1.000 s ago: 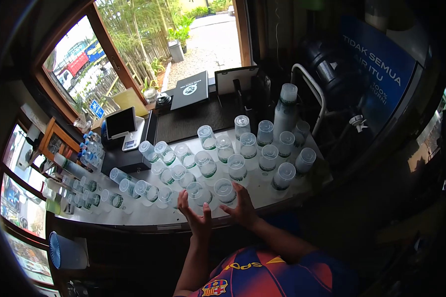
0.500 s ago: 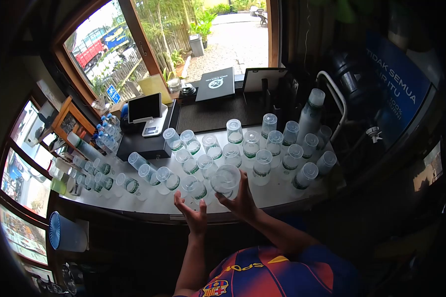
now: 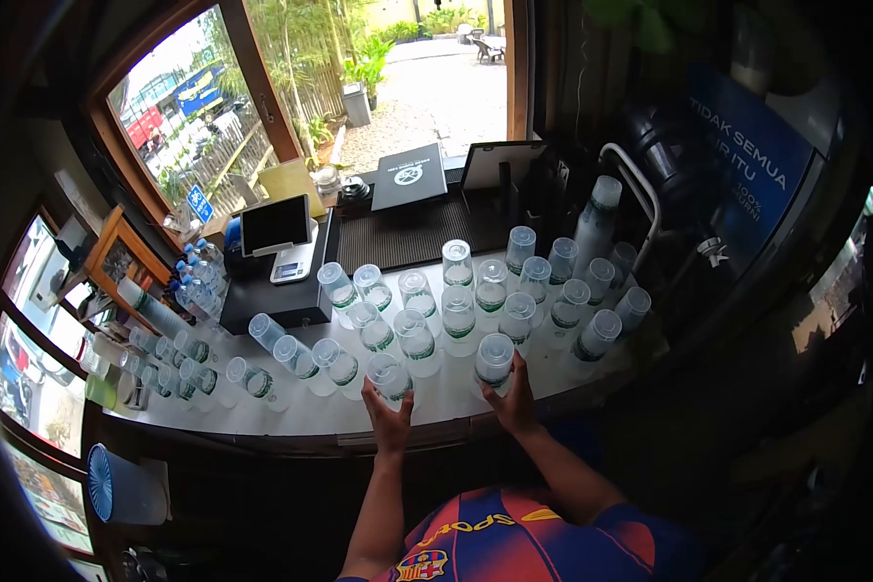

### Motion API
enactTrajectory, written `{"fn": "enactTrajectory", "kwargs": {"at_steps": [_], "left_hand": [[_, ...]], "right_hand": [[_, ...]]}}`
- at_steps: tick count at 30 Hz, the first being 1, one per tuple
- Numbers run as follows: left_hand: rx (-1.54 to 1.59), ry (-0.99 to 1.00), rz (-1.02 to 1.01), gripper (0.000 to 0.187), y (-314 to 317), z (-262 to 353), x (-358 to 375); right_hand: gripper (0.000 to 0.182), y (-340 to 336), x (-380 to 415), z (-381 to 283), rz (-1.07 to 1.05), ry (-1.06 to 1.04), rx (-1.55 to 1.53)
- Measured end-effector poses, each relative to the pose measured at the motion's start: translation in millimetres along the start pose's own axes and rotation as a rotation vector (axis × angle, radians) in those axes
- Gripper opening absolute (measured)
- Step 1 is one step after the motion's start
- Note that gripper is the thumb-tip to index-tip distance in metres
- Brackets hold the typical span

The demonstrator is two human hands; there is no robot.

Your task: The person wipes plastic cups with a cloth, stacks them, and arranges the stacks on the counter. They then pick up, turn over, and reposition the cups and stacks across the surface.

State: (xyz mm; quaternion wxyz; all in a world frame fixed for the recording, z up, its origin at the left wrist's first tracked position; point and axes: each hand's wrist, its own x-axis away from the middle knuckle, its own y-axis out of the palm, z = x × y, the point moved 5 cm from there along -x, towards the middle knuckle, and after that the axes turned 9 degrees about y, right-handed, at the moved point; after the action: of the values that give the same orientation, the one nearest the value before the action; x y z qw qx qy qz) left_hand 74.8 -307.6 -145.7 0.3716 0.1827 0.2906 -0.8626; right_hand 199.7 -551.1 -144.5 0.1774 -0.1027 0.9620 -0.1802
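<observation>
My left hand point(image 3: 390, 419) is closed around the lower part of a clear plastic cup point(image 3: 389, 373) at the counter's front edge, thumb on one side and fingers on the other. To its right, my right hand point(image 3: 512, 400) grips another clear plastic cup point(image 3: 495, 357) the same way. Both cups stand bottom-up and carry a green printed band. Behind them, several matching upside-down cups point(image 3: 414, 335) are spread over the white counter point(image 3: 306, 412). The lower rims of the held cups are partly hidden by my fingers.
A tall stack of cups point(image 3: 597, 218) rises at the back right, near a metal rail point(image 3: 640, 184). At the left are more cups point(image 3: 199, 376), water bottles point(image 3: 199, 276) and a tablet stand point(image 3: 276, 228) on a black box point(image 3: 274, 308). A black ribbed mat point(image 3: 393, 238) lies behind.
My right hand has moved right and lowered its cup, which was raised and tilted, to the counter. My left hand, previously open, has closed on the front cup.
</observation>
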Motion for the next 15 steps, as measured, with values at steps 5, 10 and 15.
{"fn": "enactTrajectory", "kwargs": {"at_steps": [5,10,15], "left_hand": [[0.013,0.015,-0.032,0.087,-10.2,-7.3,5.0],[0.098,-0.007,-0.076,0.084,-30.7,12.4,5.1],[0.073,0.232,-0.045,0.090,-77.3,59.0,-8.4]], "right_hand": [[0.088,-21.6,27.7,-37.6,0.257,-0.182,0.148],[0.089,31.1,54.3,-78.2,-0.147,-0.269,-0.013],[0.096,90.4,35.9,-138.1,-0.403,-0.284,-0.136]]}}
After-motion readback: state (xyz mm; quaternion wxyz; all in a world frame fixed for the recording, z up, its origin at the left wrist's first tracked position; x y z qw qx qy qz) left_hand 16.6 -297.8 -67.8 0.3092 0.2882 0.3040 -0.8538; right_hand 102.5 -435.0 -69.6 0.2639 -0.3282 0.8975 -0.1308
